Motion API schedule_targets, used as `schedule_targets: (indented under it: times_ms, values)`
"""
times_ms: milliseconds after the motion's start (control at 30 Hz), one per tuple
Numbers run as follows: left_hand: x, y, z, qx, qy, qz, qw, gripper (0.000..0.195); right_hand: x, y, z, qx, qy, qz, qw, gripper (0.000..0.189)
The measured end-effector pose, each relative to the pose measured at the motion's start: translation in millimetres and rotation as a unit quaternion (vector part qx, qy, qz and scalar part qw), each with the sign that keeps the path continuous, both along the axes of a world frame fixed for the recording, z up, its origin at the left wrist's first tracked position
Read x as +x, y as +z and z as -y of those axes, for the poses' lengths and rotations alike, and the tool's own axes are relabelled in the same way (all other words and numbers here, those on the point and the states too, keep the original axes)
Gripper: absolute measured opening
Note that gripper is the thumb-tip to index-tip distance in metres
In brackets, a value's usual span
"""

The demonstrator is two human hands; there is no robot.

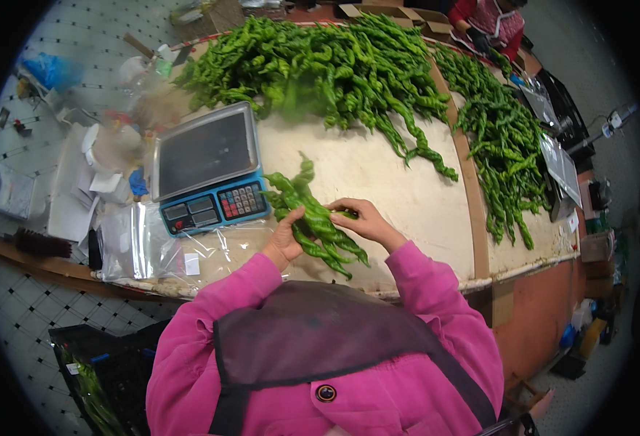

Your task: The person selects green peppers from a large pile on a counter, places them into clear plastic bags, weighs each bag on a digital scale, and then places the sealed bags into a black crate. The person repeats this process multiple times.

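Observation:
A bunch of long, twisted green peppers [322, 218] lies across my left hand [287, 240], whose fingers and thumb are closed round it. My right hand [366, 220] touches the bunch from the right, thumb and fingertips pinched at a pepper. Just left of the bunch stands a blue electronic scale [214, 204] with a bare, dark weighing plate [205, 147]. A large heap of green peppers [320, 71] covers the far side of the pale table [423, 223]. Clear plastic bags [140, 240] lie in front of the scale, near the table's edge.
A cardboard strip [464, 163] divides the table; more peppers [505, 147] and another scale [560, 169] are right of it. A co-worker [489, 27] in red stands at the far right. A dark brush [42, 242] lies far left. A black crate [102, 370] with bagged peppers stands at lower left.

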State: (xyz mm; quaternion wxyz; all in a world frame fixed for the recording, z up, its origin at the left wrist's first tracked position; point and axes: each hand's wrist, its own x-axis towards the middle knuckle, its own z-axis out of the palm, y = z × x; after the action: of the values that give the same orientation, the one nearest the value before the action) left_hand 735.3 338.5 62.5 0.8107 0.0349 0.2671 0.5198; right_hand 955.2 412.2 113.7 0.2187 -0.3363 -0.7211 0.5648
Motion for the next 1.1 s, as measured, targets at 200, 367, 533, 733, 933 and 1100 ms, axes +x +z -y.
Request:
schedule_targets:
  times_ms: [200,367,533,733,933,1100]
  values:
    - [-5,-3,6,0.006,-0.020,0.035,0.999,0.057,6,30,1,0.012,-0.046,-0.147,0.988,0.034]
    - [-2,-8,7,-0.004,-0.070,0.020,0.997,0.046,9,27,-3,-0.319,0.128,-0.200,0.917,0.030]
    - [1,3,12,0.045,-0.062,0.017,0.997,0.035,-4,0,3,-0.106,0.033,0.051,0.992,0.033]
    - [17,30,13,-0.017,0.044,0.008,0.999,0.032,-16,1,52,0.074,-0.001,0.001,0.997,0.100]
    - [45,45,13,-0.005,0.179,-0.106,0.978,0.039,-41,-4,80,0.108,-0.101,0.056,0.987,0.109]
    - [43,45,22,0.058,0.135,-0.252,0.957,0.053,-28,-1,67,-0.023,-0.059,0.062,0.996,0.101]
